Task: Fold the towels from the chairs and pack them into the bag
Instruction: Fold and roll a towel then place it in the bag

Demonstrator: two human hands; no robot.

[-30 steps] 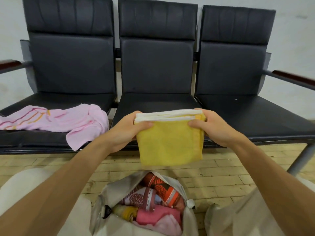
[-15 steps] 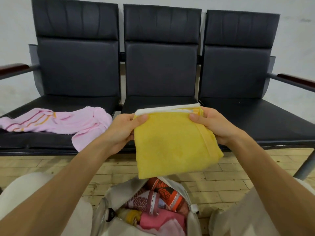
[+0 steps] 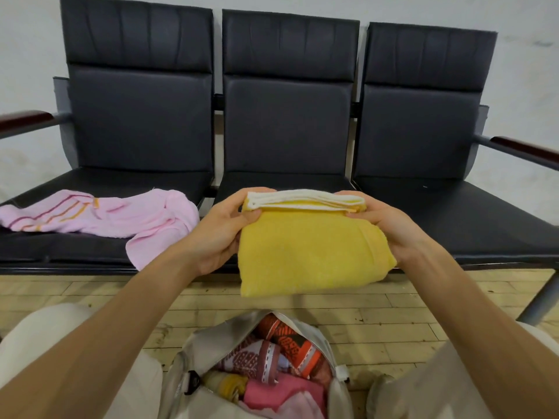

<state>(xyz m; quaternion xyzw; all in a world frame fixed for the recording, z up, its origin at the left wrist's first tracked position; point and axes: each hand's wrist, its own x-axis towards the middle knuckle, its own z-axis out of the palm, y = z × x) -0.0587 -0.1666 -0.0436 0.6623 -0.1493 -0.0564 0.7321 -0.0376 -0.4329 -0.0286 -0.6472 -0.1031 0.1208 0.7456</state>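
A folded yellow towel (image 3: 308, 252) with a white edge hangs in the air in front of the middle seat. My left hand (image 3: 222, 234) grips its upper left corner, thumb on the front. My right hand (image 3: 390, 228) grips its upper right side. Below it, between my knees, stands an open grey bag (image 3: 193, 358) holding several folded towels in pink, red and orange patterns. An unfolded pink towel (image 3: 121, 217) with orange stripes lies spread on the left seat, one corner drooping over the front edge.
Three joined black chairs (image 3: 287, 122) stand against a white wall, with wooden armrests (image 3: 526, 149) at both ends. A metal chair leg (image 3: 541, 297) slants down at the right. The floor is light wood planks (image 3: 348, 316). My knees frame the bag.
The yellow towel has tilted so its broad face looks up more, and both hands have brought it a little lower and closer. The view has shifted slightly downward.
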